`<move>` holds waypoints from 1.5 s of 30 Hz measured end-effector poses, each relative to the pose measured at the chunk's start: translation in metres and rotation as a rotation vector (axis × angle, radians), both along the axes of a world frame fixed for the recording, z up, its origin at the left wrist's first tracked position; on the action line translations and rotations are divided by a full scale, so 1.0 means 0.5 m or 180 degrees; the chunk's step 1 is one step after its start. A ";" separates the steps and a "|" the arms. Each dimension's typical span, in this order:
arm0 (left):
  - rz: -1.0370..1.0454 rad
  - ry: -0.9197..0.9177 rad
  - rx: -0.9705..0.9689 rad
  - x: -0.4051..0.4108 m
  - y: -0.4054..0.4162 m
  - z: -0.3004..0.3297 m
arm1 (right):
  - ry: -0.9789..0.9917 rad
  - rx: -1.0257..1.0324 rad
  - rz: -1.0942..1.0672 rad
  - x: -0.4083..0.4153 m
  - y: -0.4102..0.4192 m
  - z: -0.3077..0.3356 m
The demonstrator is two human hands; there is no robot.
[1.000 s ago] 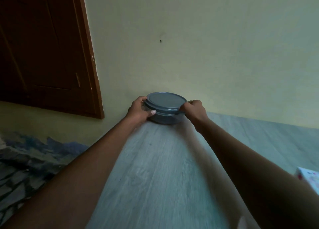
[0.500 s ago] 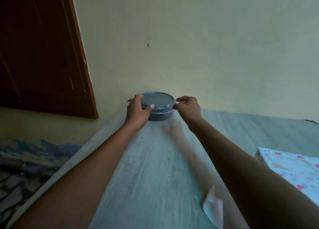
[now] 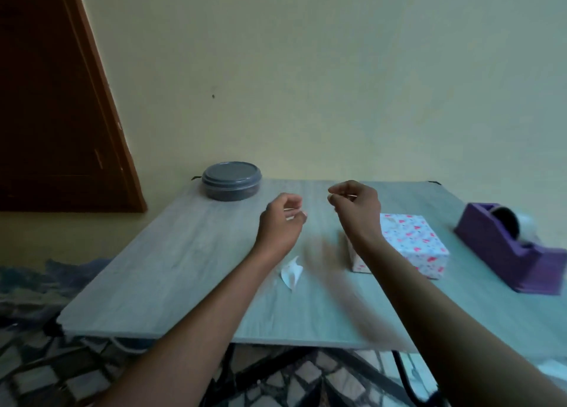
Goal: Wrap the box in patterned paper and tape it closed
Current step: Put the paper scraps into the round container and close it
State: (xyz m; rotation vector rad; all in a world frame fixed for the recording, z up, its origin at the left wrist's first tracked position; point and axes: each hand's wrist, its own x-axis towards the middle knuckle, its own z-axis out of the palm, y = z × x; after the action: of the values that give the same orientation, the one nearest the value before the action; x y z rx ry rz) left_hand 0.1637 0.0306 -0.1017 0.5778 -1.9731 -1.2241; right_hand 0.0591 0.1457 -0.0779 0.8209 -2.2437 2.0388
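The box (image 3: 412, 244), covered in white paper with pink and blue patterns, sits on the grey table (image 3: 171, 268) right of centre. My right hand (image 3: 357, 210) hovers just left of the box and above it, fingers loosely curled, holding nothing. My left hand (image 3: 280, 222) hangs over the middle of the table, also loosely curled and empty. A purple tape dispenser (image 3: 509, 253) with a white roll stands at the right of the table.
A round grey lidded container (image 3: 231, 181) stands at the table's far left corner by the wall. A small white paper scrap (image 3: 291, 273) lies under my left wrist. A dark door (image 3: 52, 99) is at left, and a patterned rug (image 3: 36, 376) lies below.
Both hands have let go of the grey container and pulled back toward me over the table. The view has widened, so the box and tape dispenser now show.
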 end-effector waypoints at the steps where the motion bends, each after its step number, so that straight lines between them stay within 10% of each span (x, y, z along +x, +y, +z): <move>1: -0.0095 -0.0100 -0.0046 -0.007 0.025 -0.005 | 0.0102 0.0070 -0.0089 -0.005 0.028 -0.005; 12: -0.0978 -0.1120 -0.0270 -0.091 0.160 -0.078 | 0.0441 0.1479 -0.1481 -0.104 0.250 -0.085; 22: -0.0690 -0.1064 -0.0488 -0.137 0.121 -0.106 | -0.0235 0.0984 -0.0824 -0.143 0.230 -0.094; 45: -0.0204 -0.1534 -0.0867 -0.406 -0.307 -0.088 | 0.0344 0.1197 0.0268 -0.473 -0.200 -0.109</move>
State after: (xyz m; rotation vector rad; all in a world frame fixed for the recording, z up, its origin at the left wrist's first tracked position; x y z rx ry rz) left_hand -0.0395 -0.1230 -0.1457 0.7216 -2.5260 -0.8815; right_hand -0.1773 0.0456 -0.1323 1.0327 -2.6079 1.5731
